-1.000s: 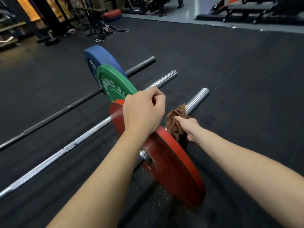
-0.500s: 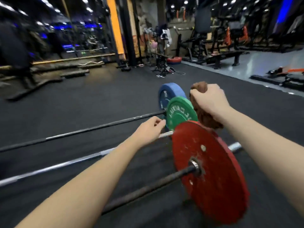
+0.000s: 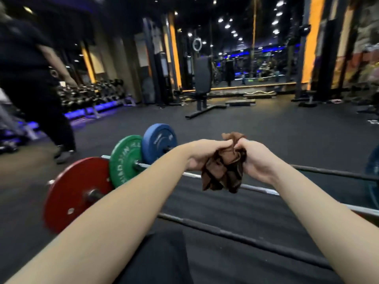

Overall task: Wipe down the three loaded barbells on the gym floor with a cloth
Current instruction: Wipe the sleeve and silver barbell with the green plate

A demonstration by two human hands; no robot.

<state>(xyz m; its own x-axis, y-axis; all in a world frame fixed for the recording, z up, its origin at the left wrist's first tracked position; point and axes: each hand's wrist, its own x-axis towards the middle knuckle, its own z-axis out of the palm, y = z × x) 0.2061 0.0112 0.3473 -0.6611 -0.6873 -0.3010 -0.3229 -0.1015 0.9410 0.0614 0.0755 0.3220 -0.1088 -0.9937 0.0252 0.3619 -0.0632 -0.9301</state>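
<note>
Black clothing is worn by a bystander at the far left, in front of a dumbbell rack. Next, 3 plates are stood in a row on the rubber floor: a red plate nearest, a green plate behind it and a blue plate farthest, each carried on its own bar. Compared with 0.5 s ago, the plates are now seen left of the arms rather than under the hands. At centre, the left hand is curled onto the brown cloth; 0.5 s ago it was stretched out loosely toward the chrome bar and held nothing. The cloth is bunched and hung between both hands, raised above the chrome bar, touching no barbell. The right hand is clenched on the cloth's other side, as it was before, when the cloth was held by it alone. Nearer the camera, the red plate's dark bar is laid across the floor; beyond the hands, the far bar is run rightwards toward a second blue plate at the frame edge.
</note>
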